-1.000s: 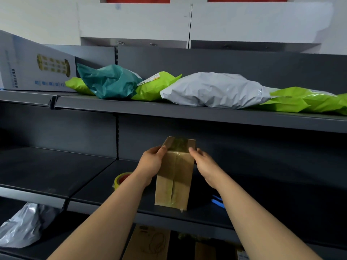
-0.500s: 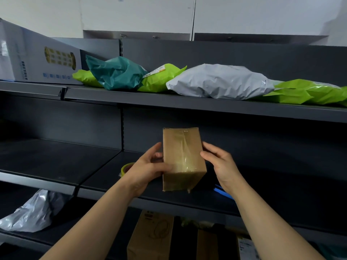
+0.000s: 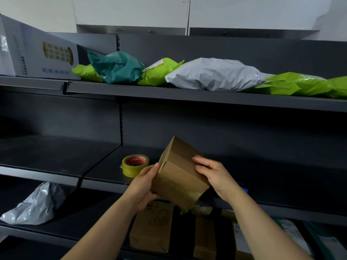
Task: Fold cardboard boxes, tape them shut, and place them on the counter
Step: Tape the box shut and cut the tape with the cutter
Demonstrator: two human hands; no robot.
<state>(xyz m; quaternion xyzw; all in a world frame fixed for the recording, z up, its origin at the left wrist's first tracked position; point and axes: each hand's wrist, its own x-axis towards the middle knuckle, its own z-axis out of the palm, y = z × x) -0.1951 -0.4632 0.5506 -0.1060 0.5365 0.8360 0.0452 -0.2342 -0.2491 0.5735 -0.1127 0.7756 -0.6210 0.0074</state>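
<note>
A small brown cardboard box (image 3: 179, 175), closed and taped, is tilted in the air in front of the middle dark shelf (image 3: 101, 182). My left hand (image 3: 143, 186) grips its lower left side from beneath. My right hand (image 3: 214, 174) touches its right face with fingers spread along the edge. A roll of yellowish packing tape (image 3: 135, 165) with a red core lies on the middle shelf just left of the box.
The top shelf (image 3: 187, 95) holds green, teal and grey mailer bags (image 3: 216, 74) and a large printed carton (image 3: 37, 53) at left. Brown cardboard boxes (image 3: 152, 228) stand on the bottom shelf under my hands. A grey plastic bag (image 3: 35, 203) lies at lower left.
The box has been lifted off the shelf and turned from upright to tilted, with a different face toward me. The tape roll behind it has come into view. My view has shifted downward.
</note>
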